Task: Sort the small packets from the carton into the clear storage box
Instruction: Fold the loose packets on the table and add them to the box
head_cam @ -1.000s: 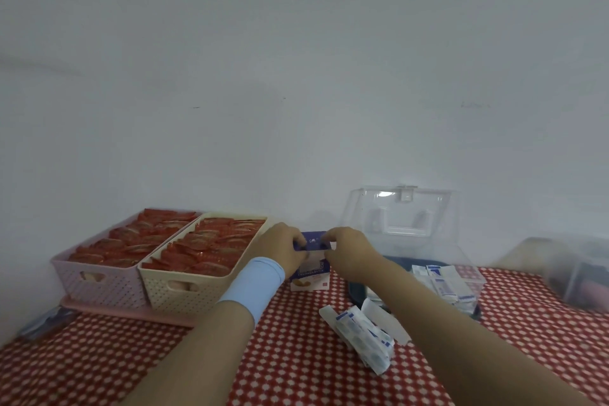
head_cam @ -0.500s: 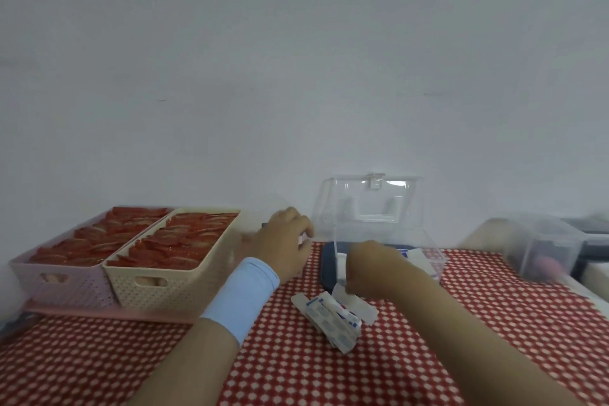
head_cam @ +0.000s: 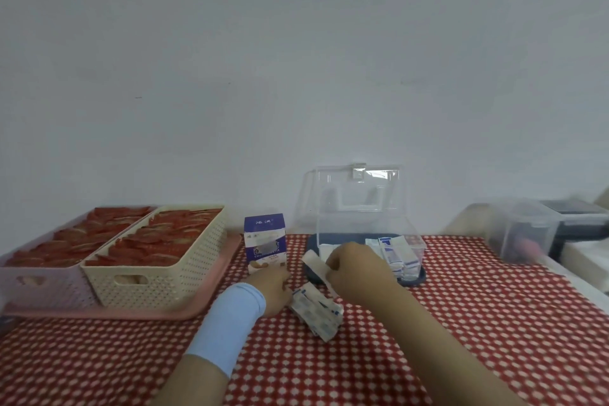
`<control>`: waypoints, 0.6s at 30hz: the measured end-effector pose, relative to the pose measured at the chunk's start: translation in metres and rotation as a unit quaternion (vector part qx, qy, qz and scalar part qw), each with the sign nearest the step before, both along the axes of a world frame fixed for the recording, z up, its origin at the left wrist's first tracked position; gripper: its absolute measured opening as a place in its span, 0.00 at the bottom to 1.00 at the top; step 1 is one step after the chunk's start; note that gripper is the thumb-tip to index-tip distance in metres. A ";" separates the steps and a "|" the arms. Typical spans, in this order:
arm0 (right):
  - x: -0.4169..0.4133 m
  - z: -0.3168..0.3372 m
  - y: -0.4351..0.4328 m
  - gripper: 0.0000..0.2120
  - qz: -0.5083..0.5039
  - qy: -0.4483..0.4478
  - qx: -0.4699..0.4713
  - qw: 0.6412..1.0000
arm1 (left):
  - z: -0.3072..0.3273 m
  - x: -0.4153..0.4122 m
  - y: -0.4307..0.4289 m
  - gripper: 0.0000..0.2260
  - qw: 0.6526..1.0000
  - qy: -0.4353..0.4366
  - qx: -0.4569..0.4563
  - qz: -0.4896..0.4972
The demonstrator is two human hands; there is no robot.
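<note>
Small white-and-blue paper packets (head_cam: 318,315) lie in a loose pile on the red-and-white chequered cloth (head_cam: 478,323) of the table, in front of the clear plastic storage box (head_cam: 362,221). More packets of the same kind (head_cam: 397,254) stand bunched inside the box, against its right-hand wall. The box has a dark blue base, and its transparent lid stands open, tilted back toward the white wall. The blue-and-white cardboard carton (head_cam: 265,241) stands upright just left of the box, not touching it.

The right hand (head_cam: 357,269) is at the box's front edge. Its fingertips pinch a single white packet (head_cam: 313,265) that sticks out up and to the left, above the pile. The left hand (head_cam: 272,288), with a light blue wristband (head_cam: 230,323) on the wrist, is low on the table just in front of the carton. Its fingers are curled and reach the left edge of the pile; I cannot tell whether it grips any packet there.

To the left, a pink perforated plastic basket (head_cam: 39,280) and a cream perforated plastic basket (head_cam: 158,280) sit side by side, touching, on a pink tray (head_cam: 217,270). Both are filled with flat red sachets (head_cam: 158,241). Near the table's far right corner a second clear plastic container (head_cam: 520,231) shows only as a blur.
</note>
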State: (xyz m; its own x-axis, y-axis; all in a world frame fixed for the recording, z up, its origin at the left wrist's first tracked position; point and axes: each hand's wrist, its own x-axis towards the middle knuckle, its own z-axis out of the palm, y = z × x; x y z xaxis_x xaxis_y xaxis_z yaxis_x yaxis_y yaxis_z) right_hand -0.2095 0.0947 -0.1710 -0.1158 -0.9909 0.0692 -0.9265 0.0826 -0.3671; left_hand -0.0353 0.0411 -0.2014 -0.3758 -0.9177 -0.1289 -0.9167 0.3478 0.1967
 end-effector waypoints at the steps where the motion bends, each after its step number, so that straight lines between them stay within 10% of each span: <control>1: 0.000 0.000 0.000 0.09 0.013 -0.044 0.008 0.999 | -0.002 0.002 0.000 0.08 1.000 0.006 0.008 0.001; 18: 0.016 -0.010 0.009 0.26 0.120 0.027 0.146 0.982 | 0.016 0.007 0.013 0.26 0.992 0.055 0.118 0.004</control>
